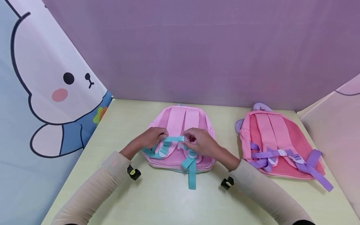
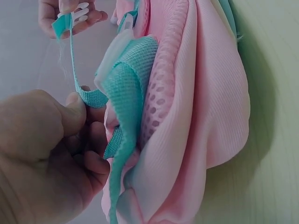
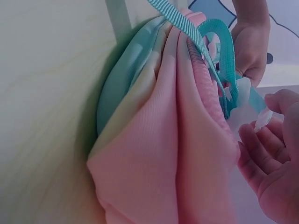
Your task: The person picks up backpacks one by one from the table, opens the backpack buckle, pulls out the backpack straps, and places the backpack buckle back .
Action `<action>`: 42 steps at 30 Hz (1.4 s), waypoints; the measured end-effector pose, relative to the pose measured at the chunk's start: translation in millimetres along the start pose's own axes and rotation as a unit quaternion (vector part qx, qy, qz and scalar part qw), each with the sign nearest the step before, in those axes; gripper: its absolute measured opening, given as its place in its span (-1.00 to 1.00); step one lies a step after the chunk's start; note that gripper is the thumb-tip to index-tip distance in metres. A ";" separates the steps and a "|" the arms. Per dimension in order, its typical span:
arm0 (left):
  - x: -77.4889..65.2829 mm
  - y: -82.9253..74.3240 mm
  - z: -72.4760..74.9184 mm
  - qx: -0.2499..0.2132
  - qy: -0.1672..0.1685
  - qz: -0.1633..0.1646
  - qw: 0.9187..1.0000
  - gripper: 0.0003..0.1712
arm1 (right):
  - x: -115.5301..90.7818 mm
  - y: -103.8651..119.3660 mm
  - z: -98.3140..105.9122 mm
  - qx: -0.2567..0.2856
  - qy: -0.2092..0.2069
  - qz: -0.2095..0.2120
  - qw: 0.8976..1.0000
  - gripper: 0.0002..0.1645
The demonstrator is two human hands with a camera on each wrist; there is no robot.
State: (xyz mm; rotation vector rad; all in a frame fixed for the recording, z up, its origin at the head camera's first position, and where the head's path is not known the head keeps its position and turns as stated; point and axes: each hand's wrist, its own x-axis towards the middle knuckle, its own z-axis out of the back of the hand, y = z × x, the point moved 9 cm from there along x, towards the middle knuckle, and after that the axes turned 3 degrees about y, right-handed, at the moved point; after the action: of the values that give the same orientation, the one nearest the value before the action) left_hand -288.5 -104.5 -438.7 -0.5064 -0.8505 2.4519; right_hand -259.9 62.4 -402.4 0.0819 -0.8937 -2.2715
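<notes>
A pink backpack [image 1: 176, 118] with teal straps lies on the table, its shoulder-strap side up. My left hand [image 1: 152, 137] pinches a teal strap [image 1: 172, 139] at the backpack's left side. From there the strap runs across to a white plastic buckle piece [image 2: 81, 13] with prongs, which the fingers of my right hand [image 1: 203, 142] hold above the pack. In the right wrist view, the thumb and fingertips pinch that white buckle piece [image 3: 263, 120]. A loose teal strap end [image 1: 192, 178] hangs over the pack's lower edge onto the table.
On the right of the table lies a second backpack [image 1: 292, 131], pink with purple straps, a white buckle [image 1: 282, 152] on its crossing strap. A purple wall panel [image 1: 213, 56] stands behind the table [image 1: 157, 200]. A printed cartoon panel [image 1: 50, 75] is at left.
</notes>
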 end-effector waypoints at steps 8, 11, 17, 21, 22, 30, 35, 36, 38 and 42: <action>-1.8 -6.0 0.3 -0.016 -0.011 0.009 1.000 -0.84 | 3.0 1.1 -3.3 0.057 -0.007 -0.008 0.998 -0.70; -3.8 -11.7 -0.9 -0.039 -0.009 0.009 0.999 -0.83 | 2.5 -1.0 -3.8 0.083 -0.013 -0.024 0.996 -0.71; -7.3 -20.0 -1.0 -0.070 -0.008 0.000 0.998 -0.77 | -0.6 -5.5 -0.7 0.108 -0.033 -0.052 0.992 -0.69; -8.8 -23.4 -2.8 -0.070 -0.002 -0.010 0.998 -0.66 | -2.3 -6.8 -0.3 0.126 -0.039 -0.057 0.990 -0.62; -8.9 -23.8 -3.5 -0.065 -0.001 -0.011 0.998 -0.63 | -2.7 -6.8 -0.4 0.130 -0.039 -0.056 0.989 -0.61; -5.2 -26.6 -3.1 -0.045 -0.031 -0.018 0.998 -0.69 | -9.7 -2.7 -6.2 0.125 0.004 -0.058 0.990 -0.71; 1.8 -26.2 -3.9 -0.055 -0.045 -0.009 0.997 -0.74 | -14.2 -0.3 -10.5 0.121 0.033 -0.064 0.990 -0.76; 3.3 -26.3 -4.3 -0.057 -0.046 -0.007 0.997 -0.75 | -14.6 -0.4 -11.5 0.121 0.039 -0.065 0.990 -0.77; 5.9 -27.3 -4.4 -0.065 -0.048 -0.007 0.997 -0.77 | -15.1 0.1 -13.0 0.123 0.049 -0.063 0.989 -0.79; 9.9 -27.6 -3.5 -0.067 -0.056 -0.001 0.996 -0.83 | -14.8 0.6 -13.8 0.114 0.061 -0.058 0.990 -0.79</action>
State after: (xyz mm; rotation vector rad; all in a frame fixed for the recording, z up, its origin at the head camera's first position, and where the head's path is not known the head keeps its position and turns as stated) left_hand -285.8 -78.5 -425.0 -0.4175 -1.0672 2.4513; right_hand -244.3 63.3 -415.1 0.3801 -1.1035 -2.2338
